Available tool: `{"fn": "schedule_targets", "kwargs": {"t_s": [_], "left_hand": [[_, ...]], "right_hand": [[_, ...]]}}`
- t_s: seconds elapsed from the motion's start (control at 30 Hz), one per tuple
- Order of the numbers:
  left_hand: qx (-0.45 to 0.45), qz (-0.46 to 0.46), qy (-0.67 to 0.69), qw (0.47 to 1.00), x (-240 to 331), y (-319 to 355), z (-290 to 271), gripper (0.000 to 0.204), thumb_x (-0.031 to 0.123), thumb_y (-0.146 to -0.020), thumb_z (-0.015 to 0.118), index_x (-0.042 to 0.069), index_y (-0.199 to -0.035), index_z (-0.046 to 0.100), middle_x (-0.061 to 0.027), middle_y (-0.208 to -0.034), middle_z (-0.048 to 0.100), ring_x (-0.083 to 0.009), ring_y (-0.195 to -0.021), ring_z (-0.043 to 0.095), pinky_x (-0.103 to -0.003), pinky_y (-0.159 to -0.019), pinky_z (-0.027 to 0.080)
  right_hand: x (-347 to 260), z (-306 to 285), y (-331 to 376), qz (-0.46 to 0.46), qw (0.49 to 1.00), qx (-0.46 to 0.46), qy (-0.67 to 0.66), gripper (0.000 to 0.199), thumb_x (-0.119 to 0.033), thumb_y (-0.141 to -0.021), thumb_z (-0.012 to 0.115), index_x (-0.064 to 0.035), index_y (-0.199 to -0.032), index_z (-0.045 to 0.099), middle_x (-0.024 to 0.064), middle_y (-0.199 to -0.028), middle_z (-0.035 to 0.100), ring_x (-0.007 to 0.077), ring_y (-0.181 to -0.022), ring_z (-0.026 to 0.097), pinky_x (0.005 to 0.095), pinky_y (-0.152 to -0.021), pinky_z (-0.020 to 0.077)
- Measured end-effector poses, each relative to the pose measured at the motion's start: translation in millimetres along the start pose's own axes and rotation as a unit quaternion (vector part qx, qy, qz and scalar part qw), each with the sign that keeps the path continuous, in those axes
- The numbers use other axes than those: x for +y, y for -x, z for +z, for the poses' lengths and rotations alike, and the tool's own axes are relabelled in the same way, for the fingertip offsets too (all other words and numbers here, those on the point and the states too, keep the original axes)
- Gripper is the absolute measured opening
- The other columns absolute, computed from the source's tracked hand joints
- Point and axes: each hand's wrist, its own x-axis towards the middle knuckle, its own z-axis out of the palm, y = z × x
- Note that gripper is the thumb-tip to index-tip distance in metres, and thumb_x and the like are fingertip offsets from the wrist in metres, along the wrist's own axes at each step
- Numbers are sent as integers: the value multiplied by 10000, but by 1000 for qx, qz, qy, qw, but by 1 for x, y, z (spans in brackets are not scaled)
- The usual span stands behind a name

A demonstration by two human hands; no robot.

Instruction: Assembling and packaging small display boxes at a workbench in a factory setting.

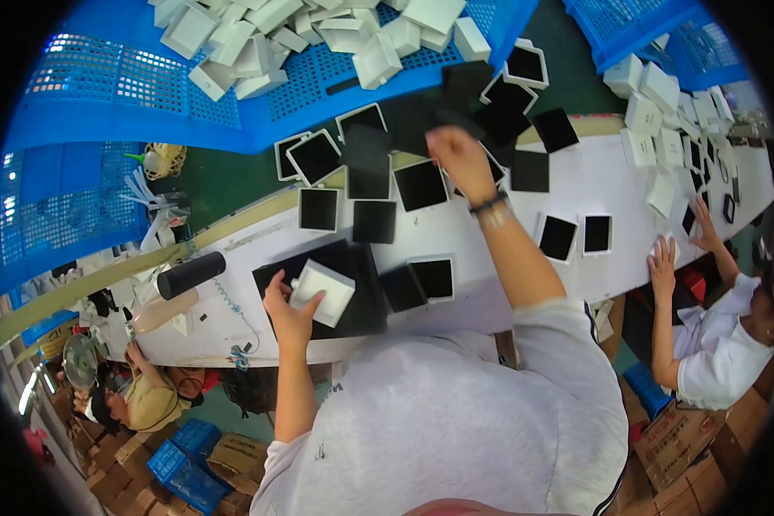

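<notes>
My left hand (289, 311) grips a small white box (325, 291) by its sides, thumb on the near edge. That box is held over a black square pad (365, 301) near the table's front edge. My right hand (463, 162) reaches to the far side, its fingers pinched together beside dark sheets (411, 129); whether a sheet is between the fingertips is hidden by blur. Around it lie white trays with black inserts, such as one tray (421, 185) and another (316, 158). Loose black squares (530, 171) lie among them.
A blue perforated crate (301, 107) heaped with white boxes (377, 60) stands at the far side. A black cylinder (191, 274) lies at left on the white table (490, 284). A co-worker's hand (662, 268) works at right beside stacked white boxes (643, 116); another person (146, 400) sits at left.
</notes>
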Motion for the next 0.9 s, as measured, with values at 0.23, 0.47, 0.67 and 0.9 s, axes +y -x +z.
{"fn": "schedule_targets", "kwargs": {"t_s": [0.23, 0.47, 0.67, 0.9], "left_hand": [[44, 12, 158, 986, -11, 4, 9, 122, 90, -875, 640, 27, -976, 615, -61, -993, 595, -141, -866, 559, -265, -799, 437], [2, -110, 421, 900, 16, 24, -16, 282, 146, -958, 551, 17, -1199, 481, -42, -1010, 626, -86, -919, 553, -227, -824, 418], [-101, -102, 478, 867, 27, 26, -4, 364, 132, -945, 558, 9, -1280, 486, -52, -1119, 606, -100, -1016, 544, -241, -900, 409], [-265, -196, 589, 738, 37, 45, -1, 415, 13, -880, 543, 24, -1288, 466, -93, -1170, 593, -180, -1083, 586, -315, -911, 490]], "right_hand": [[-2, 63, -196, -19, 966, 78, 245, 687, -529, -753, 691, 85, -1044, 594, 245, -967, 667, 389, -897, 646, 423, -817, 503], [-56, 32, 15, -4, 990, -139, -36, 245, -198, -928, 574, 10, -1036, 647, 11, -811, 637, 86, -677, 562, 235, -611, 447], [72, -97, 166, 220, 962, 43, 154, 386, -333, -954, 552, 20, -1081, 644, 65, -859, 648, 123, -723, 569, 262, -651, 449], [5, -57, 162, -143, 863, 116, 470, 262, -183, -842, 656, 1, -1028, 647, 178, -1018, 618, 332, -932, 575, 404, -834, 464]]}}
